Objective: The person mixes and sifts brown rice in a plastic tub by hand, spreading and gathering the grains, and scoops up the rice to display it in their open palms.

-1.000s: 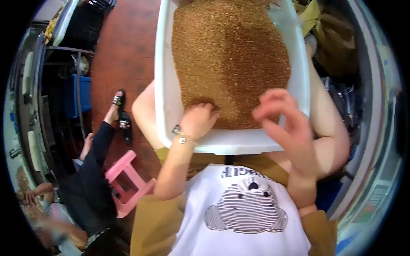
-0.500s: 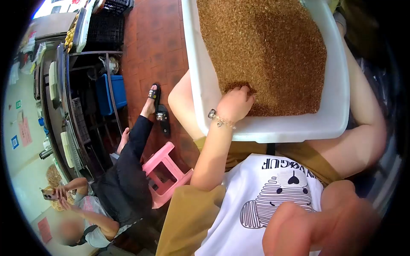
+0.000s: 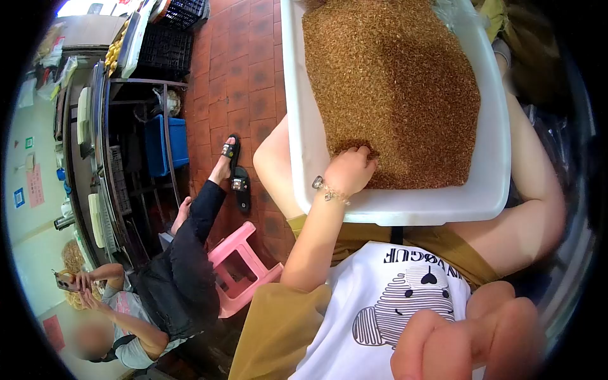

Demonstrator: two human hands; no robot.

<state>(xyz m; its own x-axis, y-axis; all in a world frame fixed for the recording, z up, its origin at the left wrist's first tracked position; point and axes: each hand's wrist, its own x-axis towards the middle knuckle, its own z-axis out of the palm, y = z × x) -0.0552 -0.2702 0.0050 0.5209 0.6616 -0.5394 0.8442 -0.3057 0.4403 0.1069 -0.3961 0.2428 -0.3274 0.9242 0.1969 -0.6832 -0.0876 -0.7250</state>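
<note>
A white plastic tub (image 3: 496, 139) rests across my lap. A broad heap of fine brown grains (image 3: 392, 88), husk-like or seed-like, fills much of it. My left hand (image 3: 352, 170), with a beaded charm bracelet (image 3: 329, 191) at the wrist, lies at the near left of the heap. Its fingers curl down into the grains and the tips are hidden. Close to the camera at the lower right is my right hand (image 3: 437, 345), raised in front of my white shirt (image 3: 354, 285). It looks blurred, with the fingers bent inward. Whatever they may hold cannot be made out.
At the left, another person (image 3: 158, 291) sits by a pink plastic stool (image 3: 244, 269), holding a phone (image 3: 65, 280). Behind are metal shelving (image 3: 166, 136), a blue bin (image 3: 168, 145) and black crates (image 3: 166, 50). Clear plastic (image 3: 446, 16) lies at the tub's far end.
The whole view has shifted, so the tub appears slightly lower. My left hand stays at the same spot in the grains. My right hand's fingers have moved a little.
</note>
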